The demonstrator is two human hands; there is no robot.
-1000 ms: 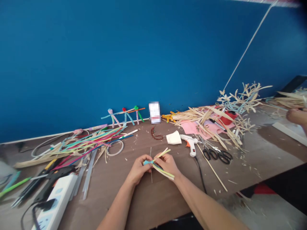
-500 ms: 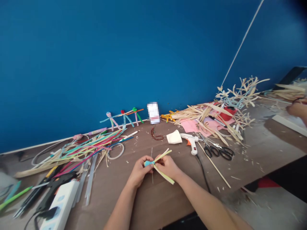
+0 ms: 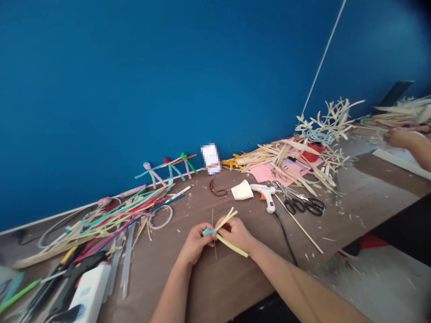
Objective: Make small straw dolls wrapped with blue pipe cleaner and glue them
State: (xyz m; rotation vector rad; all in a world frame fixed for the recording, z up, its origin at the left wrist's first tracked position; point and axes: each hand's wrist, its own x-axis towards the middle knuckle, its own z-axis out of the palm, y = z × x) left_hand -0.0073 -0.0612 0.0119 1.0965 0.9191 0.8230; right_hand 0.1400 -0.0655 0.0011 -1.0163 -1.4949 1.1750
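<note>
Head view: one craft piece [image 3: 212,232], fuzzy stems, blue and pale yellow, held in both hands above the table [image 3: 151,255].

Left hand [image 3: 198,242]: fingers pinched on the blue wound end [image 3: 208,232]; right hand [image 3: 239,234]: fingers closed where the pale yellow stems [image 3: 233,246] fork out. A thin wire [image 3: 216,254] crosses between; I cannot tell if it is fastened. I judge the piece very light, soft outside, bendable within, grippy rather than slippery, easily pulled out of shape. I would hold it by the wound end, leaving the stems free. Beyond: glue gun [image 3: 267,193], scissors [image 3: 315,207].
</note>
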